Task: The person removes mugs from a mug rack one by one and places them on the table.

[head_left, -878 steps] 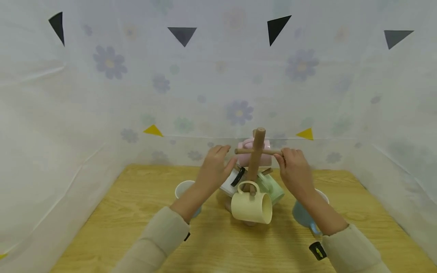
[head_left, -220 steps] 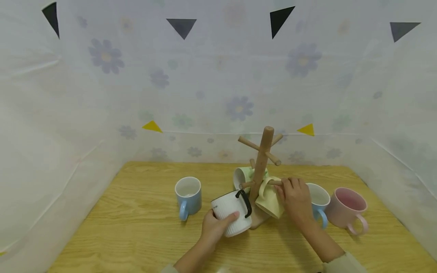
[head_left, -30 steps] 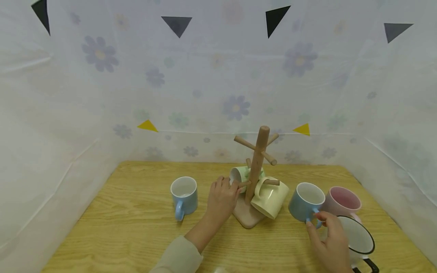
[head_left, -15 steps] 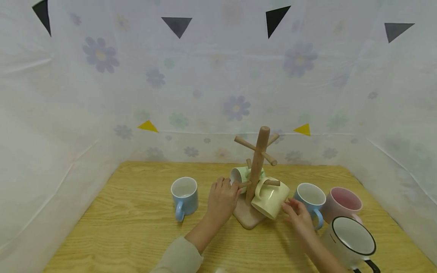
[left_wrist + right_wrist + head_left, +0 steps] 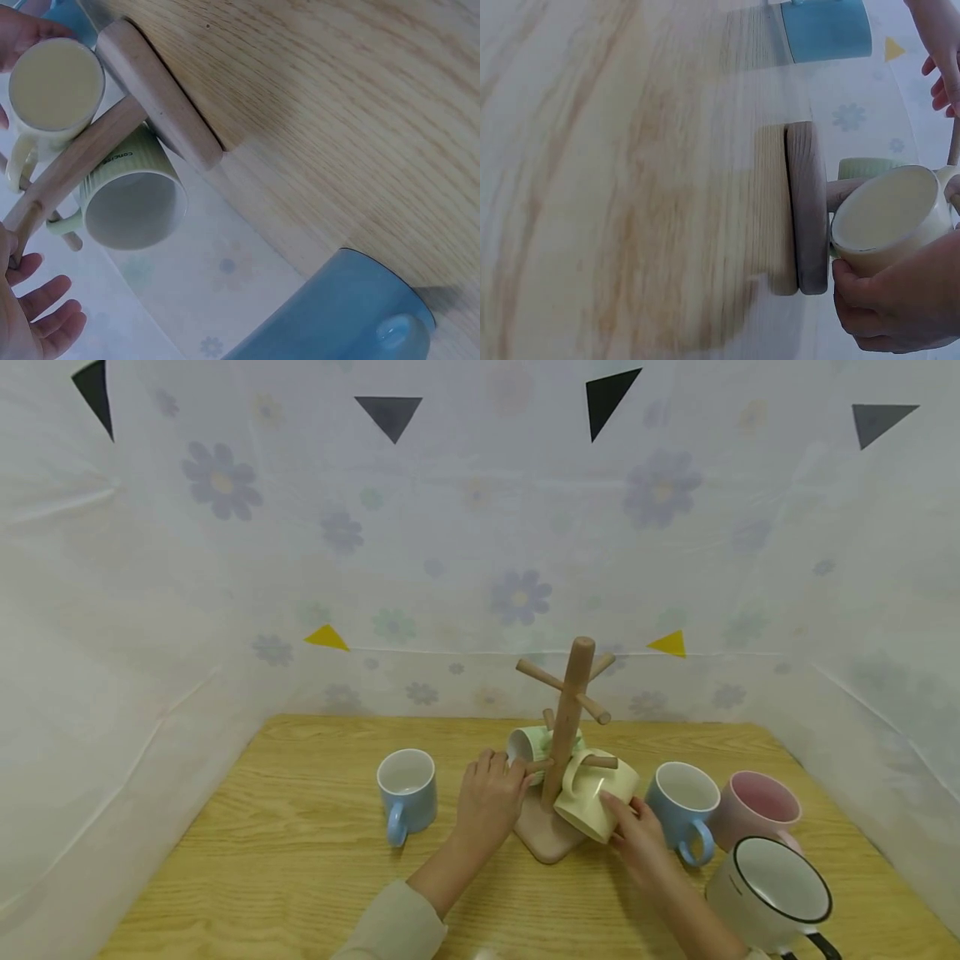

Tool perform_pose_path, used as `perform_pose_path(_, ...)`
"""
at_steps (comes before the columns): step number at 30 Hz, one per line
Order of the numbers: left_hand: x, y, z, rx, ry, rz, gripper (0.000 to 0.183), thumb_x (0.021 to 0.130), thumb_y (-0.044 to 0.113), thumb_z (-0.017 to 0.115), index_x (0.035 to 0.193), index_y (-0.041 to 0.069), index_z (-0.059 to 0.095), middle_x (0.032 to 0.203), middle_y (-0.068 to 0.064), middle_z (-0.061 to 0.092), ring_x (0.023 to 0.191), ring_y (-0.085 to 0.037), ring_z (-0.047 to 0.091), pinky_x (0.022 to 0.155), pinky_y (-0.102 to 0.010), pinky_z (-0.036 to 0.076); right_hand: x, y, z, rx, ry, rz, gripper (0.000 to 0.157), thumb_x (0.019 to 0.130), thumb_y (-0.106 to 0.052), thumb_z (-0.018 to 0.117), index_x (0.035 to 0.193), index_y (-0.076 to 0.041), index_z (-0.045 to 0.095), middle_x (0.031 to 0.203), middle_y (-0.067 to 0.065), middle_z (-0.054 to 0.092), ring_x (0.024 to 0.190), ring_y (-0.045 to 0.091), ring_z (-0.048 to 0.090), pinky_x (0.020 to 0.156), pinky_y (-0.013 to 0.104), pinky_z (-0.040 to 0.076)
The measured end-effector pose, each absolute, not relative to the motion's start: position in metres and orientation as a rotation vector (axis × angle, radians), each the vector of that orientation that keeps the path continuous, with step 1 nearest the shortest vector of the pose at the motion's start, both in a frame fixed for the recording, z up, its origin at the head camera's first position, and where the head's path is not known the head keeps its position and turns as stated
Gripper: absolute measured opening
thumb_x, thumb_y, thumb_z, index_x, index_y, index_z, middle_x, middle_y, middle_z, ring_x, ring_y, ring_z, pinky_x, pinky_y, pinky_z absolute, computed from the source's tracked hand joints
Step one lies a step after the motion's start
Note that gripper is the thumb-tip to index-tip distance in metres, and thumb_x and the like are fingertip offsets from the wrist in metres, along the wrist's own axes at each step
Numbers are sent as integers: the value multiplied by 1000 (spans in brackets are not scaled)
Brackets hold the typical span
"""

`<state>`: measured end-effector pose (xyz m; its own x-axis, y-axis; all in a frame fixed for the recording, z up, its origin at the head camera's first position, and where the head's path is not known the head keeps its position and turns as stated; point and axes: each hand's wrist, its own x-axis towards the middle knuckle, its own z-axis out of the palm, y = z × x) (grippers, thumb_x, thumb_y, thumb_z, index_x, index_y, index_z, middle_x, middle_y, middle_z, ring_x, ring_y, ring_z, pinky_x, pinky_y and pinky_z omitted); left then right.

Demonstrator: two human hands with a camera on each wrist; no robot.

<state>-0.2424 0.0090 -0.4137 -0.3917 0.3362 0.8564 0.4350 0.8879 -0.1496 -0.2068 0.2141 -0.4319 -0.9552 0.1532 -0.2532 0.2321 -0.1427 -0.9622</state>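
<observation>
The wooden mug tree (image 5: 573,702) stands tilted-looking on its base (image 5: 546,837). At its lower left peg (image 5: 28,222), my left hand (image 5: 486,797) pinches the peg between thumb and forefinger, the other fingers loose. A pale yellow mug (image 5: 588,814) hangs by its handle on the lower right peg. My right hand (image 5: 639,839) grips that mug near its rim, thumb on the side and fingers beneath, as the right wrist view also shows. Behind the post hangs a light green mug (image 5: 127,169), partly hidden in the head view. The three visible upper pegs bear no mugs.
A blue mug (image 5: 411,802) stands upright at the left. Right of the tree, another blue mug (image 5: 671,814), a pink mug (image 5: 731,822) and a white black-rimmed mug (image 5: 742,902) stand close together, near my right forearm. A patterned curtain (image 5: 480,527) encloses the table (image 5: 300,877).
My right hand has left the right blue mug's handle, moved left and taken hold of the yellow mug. The left hand stays put. Pink and white mugs, earlier on the tree, now stand right.
</observation>
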Motion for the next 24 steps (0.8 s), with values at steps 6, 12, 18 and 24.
perform_pose_path(6,-242,9,-415,-567,-2012,-138,25,76,36,73,80,14,61,78,-4,65,78,-19,61,61,-29,50,-212,211,-436,489,1995,-2309,73,92,-35,52,141,4,15,116,5,42,87,1,52,77,18,47)
perform_pose_path(12,-243,10,-414,-565,-2008,-130,25,77,37,72,80,15,62,78,-4,65,79,-19,61,62,-29,51,-215,212,-439,436,1938,-2314,75,93,-39,49,143,1,10,123,5,41,93,0,51,82,20,44)
perform_pose_path(18,-243,10,-414,-574,-2014,-154,25,77,35,73,81,14,62,79,-5,65,80,-20,62,63,-30,51,-215,213,-438,444,1876,-2342,73,93,-37,49,144,-2,9,118,1,44,93,1,52,84,21,43)
perform_pose_path(24,-243,10,-415,-584,-2021,-194,25,77,34,72,81,12,61,77,-5,66,79,-20,62,62,-30,51,-212,211,-439,478,1824,-2374,74,93,-36,50,146,-5,10,121,4,42,92,3,53,82,23,44)
